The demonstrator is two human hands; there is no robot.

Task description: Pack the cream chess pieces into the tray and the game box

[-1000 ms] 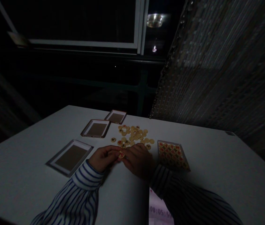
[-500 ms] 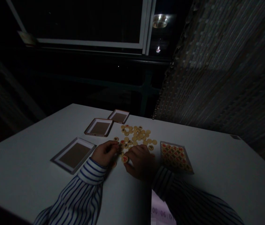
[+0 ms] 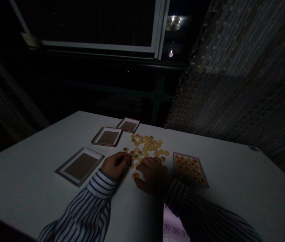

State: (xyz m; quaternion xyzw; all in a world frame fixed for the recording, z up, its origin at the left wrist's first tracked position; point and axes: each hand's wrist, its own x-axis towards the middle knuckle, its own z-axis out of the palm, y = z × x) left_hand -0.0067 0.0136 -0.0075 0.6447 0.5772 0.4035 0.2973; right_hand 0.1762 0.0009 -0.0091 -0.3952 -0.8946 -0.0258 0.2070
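Note:
Round wooden Chinese chess pieces lie in a loose pile on the white table, some showing red or black characters. My left hand is at the pile's near left edge, thumb and fingers pinched together; what is between them is too dark to make out. Right of it, my right hand rests low over the near pieces, thumb and forefinger apart. A red-marked chess piece lies by the tip of that thumb. Beyond the right wrist stands a shallow box filled with rows of pieces, red characters on many.
Three shallow trays stand to the left: a near one, a brown-rimmed one and a farther one. The white table ends before a dark window. A string curtain hangs at the right. The light is dim.
My right thumb and forefinger have parted and let go of the red-marked chess piece, which now lies slightly nearer to me. My left hand has hardly moved.

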